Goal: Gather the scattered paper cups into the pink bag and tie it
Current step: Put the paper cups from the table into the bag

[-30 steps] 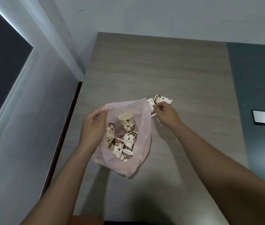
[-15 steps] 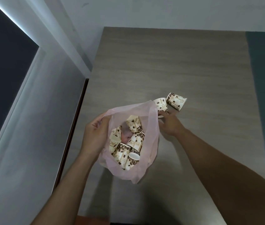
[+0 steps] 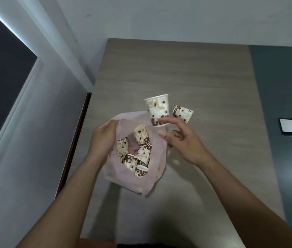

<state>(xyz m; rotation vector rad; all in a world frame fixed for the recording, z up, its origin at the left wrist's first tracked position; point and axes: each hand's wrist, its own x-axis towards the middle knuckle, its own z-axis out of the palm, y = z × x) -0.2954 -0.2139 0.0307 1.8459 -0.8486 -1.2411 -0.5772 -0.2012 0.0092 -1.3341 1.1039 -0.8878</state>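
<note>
Pink and thin, one translucent plastic bag (image 3: 152, 183) lies open on the wood-grain table (image 3: 177, 68); at least five paper cups (image 3: 140, 136), cream with a brown bean print, are heaped inside it; two more are outside. At the bag's left rim the left hand (image 3: 104, 140) pinches the film; the right hand (image 3: 184, 142) is spread wide, thumb clear, forefinger touching the base of one upright cup (image 3: 157, 109) above the bag's far edge; the other cup (image 3: 182, 113) lies on its side just beside it.
</note>
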